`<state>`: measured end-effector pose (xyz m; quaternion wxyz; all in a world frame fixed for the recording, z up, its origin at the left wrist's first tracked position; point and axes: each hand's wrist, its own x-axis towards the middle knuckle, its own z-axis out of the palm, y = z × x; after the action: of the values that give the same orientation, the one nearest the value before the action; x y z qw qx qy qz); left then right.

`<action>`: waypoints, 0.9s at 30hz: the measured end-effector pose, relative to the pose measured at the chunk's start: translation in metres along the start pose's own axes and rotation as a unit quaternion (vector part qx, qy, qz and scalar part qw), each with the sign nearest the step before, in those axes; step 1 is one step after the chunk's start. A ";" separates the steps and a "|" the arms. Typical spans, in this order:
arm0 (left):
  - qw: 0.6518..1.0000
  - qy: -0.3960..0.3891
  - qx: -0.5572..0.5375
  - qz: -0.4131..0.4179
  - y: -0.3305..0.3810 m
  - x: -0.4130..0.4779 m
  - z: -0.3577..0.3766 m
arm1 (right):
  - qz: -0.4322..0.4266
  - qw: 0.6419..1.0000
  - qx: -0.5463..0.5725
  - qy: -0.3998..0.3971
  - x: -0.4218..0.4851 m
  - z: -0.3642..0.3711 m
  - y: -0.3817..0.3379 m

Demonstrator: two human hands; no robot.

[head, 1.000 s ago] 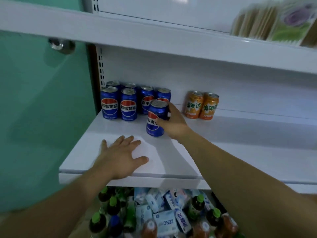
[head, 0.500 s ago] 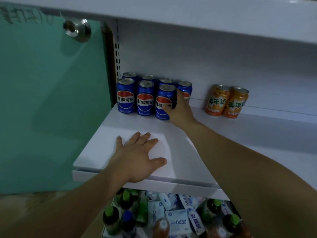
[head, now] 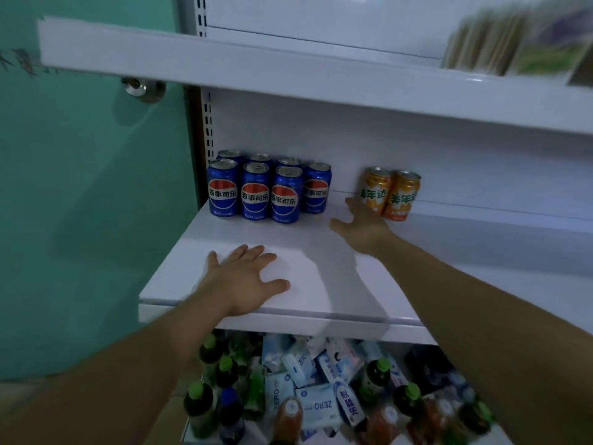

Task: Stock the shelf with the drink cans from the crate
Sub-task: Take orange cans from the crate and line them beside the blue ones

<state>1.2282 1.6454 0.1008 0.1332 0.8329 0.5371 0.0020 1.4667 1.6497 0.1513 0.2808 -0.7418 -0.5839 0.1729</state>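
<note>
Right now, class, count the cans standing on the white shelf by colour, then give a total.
Blue cans: 7
Orange cans: 2
Total: 9

One wide-angle camera, worn on the head, faces forward and slightly downward at the middle shelf (head: 305,239) from close range. The upper shelf (head: 288,75) crosses the top of the frame, sloping down to the right.
</note>
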 end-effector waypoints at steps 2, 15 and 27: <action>1.000 -0.005 -0.002 -0.016 0.001 -0.002 -0.004 | 0.018 0.998 -0.061 0.019 -0.034 -0.040 0.024; 0.915 -0.099 -0.020 0.389 0.337 -0.085 0.069 | 0.311 0.936 -0.105 0.125 -0.318 -0.198 0.210; 0.802 -0.340 0.112 0.479 0.511 -0.166 0.308 | 0.592 0.795 -0.028 0.128 -0.581 -0.169 0.401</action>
<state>1.6600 1.2306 -0.0584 0.1951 0.9405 -0.0132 -0.2778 1.7238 0.9889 -0.0060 0.1746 -0.9656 0.0058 0.1928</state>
